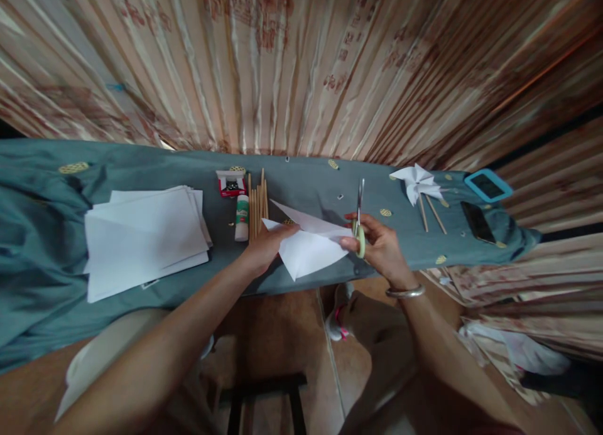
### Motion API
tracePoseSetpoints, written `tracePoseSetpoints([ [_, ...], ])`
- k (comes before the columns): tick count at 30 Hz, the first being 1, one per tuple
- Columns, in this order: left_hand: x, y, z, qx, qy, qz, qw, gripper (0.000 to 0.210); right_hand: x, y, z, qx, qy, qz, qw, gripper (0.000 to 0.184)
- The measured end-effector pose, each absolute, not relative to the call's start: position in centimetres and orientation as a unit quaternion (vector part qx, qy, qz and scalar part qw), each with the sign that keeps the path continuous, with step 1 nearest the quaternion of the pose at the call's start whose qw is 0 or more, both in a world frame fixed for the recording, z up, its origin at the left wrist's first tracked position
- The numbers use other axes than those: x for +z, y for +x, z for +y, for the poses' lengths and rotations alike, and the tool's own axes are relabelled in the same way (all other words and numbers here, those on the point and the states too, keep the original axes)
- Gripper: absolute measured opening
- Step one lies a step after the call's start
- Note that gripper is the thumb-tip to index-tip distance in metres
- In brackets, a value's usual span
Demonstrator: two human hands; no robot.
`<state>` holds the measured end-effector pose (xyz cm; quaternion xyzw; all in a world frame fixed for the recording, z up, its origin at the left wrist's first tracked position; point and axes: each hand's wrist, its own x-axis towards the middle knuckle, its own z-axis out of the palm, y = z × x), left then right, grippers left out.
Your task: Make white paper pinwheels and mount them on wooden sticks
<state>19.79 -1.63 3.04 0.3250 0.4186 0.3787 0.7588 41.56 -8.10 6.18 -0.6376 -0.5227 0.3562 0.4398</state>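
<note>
My left hand (268, 248) grips the left side of a white sheet of paper (313, 253), which is folded or cut into pointed flaps. At the sheet's right side, my right hand (379, 243) is closed around a pair of scissors (360, 234) with pale green handles. The scissors' metal blades point up and away from me. My right thumb lies close to the paper's edge; whether it also pinches the sheet I cannot tell. The paper is held just above the near edge of the cloth-covered table (325, 177).
Left of my hands lie a stack of white paper (146, 240), a glue stick (242, 218), several wooden sticks (257, 203) and a small red box (232, 184). White paper pinwheels (417, 182) on sticks, a dark phone (477, 221) and a blue-framed device (488, 185) are at right. Curtains hang behind.
</note>
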Motion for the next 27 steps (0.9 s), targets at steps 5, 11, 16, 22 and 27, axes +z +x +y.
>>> tracePoseSetpoints([
  [5,3.6,19.7,-1.8,0.375,0.283,0.385,0.794,0.028,5.8,40.3,-7.6,0.406,-0.629,-0.458,0.479,0.048],
  [11,4.4,19.3,-2.1,0.357,0.235,0.284,0.858,0.03,5.3,40.2,-6.1,0.342,-0.64,-0.37,0.58,0.047],
  [16,4.2,20.1,-3.9,0.336,0.251,0.273,0.866,0.033,5.0,38.6,-5.3,0.34,-0.632,-0.365,0.594,0.05],
  [22,4.6,20.7,-4.4,0.416,0.165,0.336,0.829,0.026,4.2,35.0,-5.3,0.408,-0.607,-0.393,0.557,0.047],
  [27,5.1,19.8,-2.7,0.481,0.134,0.406,0.765,0.028,3.8,34.1,-4.6,0.462,-0.579,-0.363,0.566,0.044],
])
